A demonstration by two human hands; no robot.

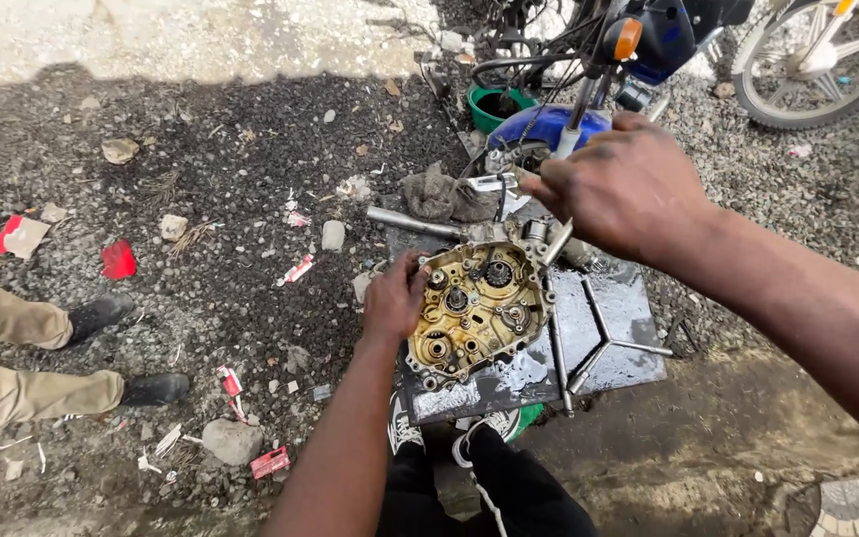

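Note:
An opened engine crankcase [474, 308], gold-brown inside with several gears and bearings showing, lies on an oily dark metal tray [628, 318] on the ground. My left hand [393, 295] grips its left edge. My right hand [620, 189] hovers above the case's upper right corner, closed on a thin metal tool [556, 242] whose tip points down at the case. Beside the case on the tray lies a three-armed wrench [603, 343].
Gravel ground strewn with stones and red scraps. A motorcycle [648, 40] and a wheel [817, 55] stand at the back right, with a green tub [494, 104] and a grey rag [444, 194]. Another person's legs and black shoes [101, 318] are at the left. My own shoes [469, 433] sit below the tray.

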